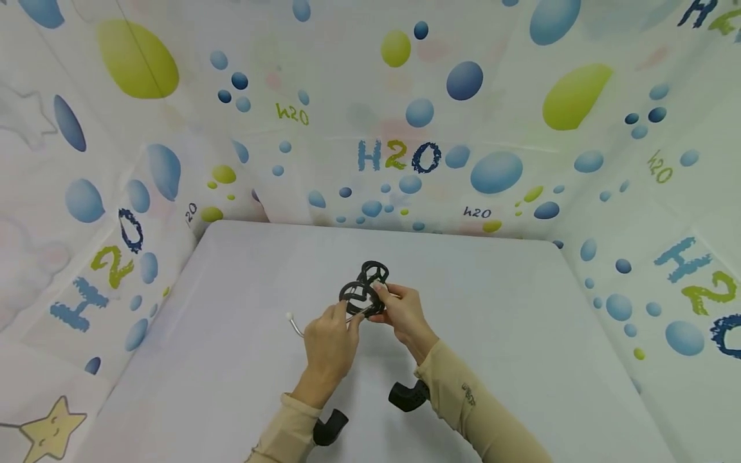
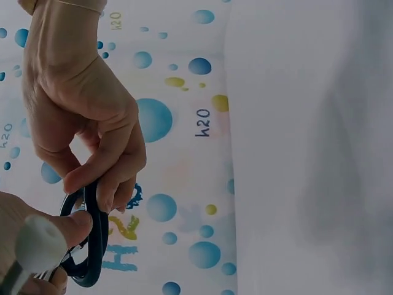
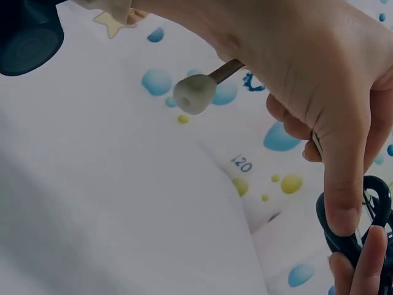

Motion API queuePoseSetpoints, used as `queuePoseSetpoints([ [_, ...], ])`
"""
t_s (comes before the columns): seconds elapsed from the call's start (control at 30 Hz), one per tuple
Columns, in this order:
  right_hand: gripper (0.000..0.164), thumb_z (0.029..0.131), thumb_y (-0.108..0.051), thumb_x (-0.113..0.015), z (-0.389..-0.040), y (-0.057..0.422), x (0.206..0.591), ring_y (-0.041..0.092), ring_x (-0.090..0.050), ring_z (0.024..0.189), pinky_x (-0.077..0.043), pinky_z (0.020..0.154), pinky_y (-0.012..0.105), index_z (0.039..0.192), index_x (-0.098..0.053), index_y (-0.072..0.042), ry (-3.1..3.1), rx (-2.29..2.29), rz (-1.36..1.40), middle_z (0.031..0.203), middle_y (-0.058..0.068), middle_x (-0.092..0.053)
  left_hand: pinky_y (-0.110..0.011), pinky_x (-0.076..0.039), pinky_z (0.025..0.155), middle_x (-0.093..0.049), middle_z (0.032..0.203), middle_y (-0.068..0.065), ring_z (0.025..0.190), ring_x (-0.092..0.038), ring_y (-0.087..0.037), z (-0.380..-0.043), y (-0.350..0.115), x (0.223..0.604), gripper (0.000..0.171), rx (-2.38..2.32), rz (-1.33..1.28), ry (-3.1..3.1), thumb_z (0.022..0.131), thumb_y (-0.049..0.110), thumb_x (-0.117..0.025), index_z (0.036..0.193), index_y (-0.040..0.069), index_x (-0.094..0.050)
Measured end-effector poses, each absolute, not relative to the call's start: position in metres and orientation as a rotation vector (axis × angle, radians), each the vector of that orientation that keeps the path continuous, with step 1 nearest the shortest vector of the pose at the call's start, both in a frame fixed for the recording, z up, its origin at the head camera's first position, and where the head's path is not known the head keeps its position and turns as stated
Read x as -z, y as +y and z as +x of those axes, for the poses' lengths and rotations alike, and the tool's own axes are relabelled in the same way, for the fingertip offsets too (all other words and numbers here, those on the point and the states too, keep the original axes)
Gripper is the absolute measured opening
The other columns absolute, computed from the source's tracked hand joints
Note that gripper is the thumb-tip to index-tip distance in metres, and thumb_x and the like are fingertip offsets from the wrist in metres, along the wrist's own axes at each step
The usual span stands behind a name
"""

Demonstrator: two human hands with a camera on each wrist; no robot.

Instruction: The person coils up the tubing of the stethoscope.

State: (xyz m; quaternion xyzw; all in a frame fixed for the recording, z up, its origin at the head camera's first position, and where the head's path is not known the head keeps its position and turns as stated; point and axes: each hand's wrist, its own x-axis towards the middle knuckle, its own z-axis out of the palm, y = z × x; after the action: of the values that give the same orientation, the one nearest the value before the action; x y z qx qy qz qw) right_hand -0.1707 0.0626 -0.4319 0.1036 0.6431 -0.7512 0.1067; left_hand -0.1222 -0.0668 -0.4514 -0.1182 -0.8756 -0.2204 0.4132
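Above the white table, both hands meet at a black piece made of rounded loops (image 1: 361,283). My right hand (image 1: 405,312) pinches the loops from the right side, thumb on top. From the left, my left hand (image 1: 330,341) grips a thin curved metal rod (image 1: 296,326) whose white rounded tip (image 3: 193,94) sticks out beyond that hand. The left thumb (image 3: 342,209) presses against a black loop (image 3: 328,224). Much of the rod is hidden inside the left hand. In the left wrist view, the right hand's fingers (image 2: 113,178) hold the loop's upper end.
The white tabletop (image 1: 231,373) spreads under both arms, with a printed cloth wall (image 1: 324,173) behind it and on both sides. Black elbow-shaped pieces (image 1: 408,395) hang at the wrists, under tan sleeves (image 1: 469,399).
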Motion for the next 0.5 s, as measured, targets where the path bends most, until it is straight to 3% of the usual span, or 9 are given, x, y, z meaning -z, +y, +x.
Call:
queuePoseSetpoints([
  [0.13,0.046,0.094,-0.018,-0.058,-0.169,0.068,0.43,0.014,-0.063,0.059,-0.055,0.061,0.025,0.129,-0.048,0.011,1.87,2.162,0.29,0.096,0.016,-0.059,-0.032,-0.044,0.039,-0.065,0.066,-0.018,0.046,-0.059,-0.025,-0.121,-0.071,0.453,0.035,0.6,-0.301,-2.211,0.063,0.011,-0.086,0.081,-0.009,-0.064],
  [0.27,0.053,0.094,-0.015,-0.059,-0.166,0.078,0.427,0.021,-0.067,0.064,-0.056,0.063,0.032,0.14,-0.036,-0.001,2.035,2.043,0.151,0.107,0.026,-0.06,-0.03,-0.043,0.04,-0.064,0.064,-0.015,0.047,-0.058,-0.023,-0.121,-0.076,0.454,0.034,0.674,-0.347,-2.239,0.063,0.012,-0.086,0.078,-0.007,-0.062],
  [0.37,0.048,0.094,-0.013,-0.058,-0.167,0.087,0.423,0.028,-0.069,0.068,-0.056,0.061,0.036,0.138,-0.04,-0.004,2.218,1.939,-0.127,0.105,0.03,-0.062,-0.028,-0.042,0.041,-0.061,0.06,-0.012,0.046,-0.054,-0.019,-0.124,-0.079,0.451,0.033,0.715,-0.38,-2.236,0.063,0.012,-0.086,0.076,-0.006,-0.061],
  [0.5,0.035,0.091,-0.005,-0.06,-0.177,0.106,0.417,0.028,-0.069,0.069,-0.056,0.059,0.035,0.125,-0.056,0.004,2.345,1.837,-0.568,0.098,0.028,-0.066,-0.027,-0.043,0.043,-0.059,0.058,-0.01,0.048,-0.054,-0.017,-0.128,-0.083,0.443,0.033,0.739,-0.442,-2.2,0.063,0.012,-0.087,0.075,-0.005,-0.061],
])
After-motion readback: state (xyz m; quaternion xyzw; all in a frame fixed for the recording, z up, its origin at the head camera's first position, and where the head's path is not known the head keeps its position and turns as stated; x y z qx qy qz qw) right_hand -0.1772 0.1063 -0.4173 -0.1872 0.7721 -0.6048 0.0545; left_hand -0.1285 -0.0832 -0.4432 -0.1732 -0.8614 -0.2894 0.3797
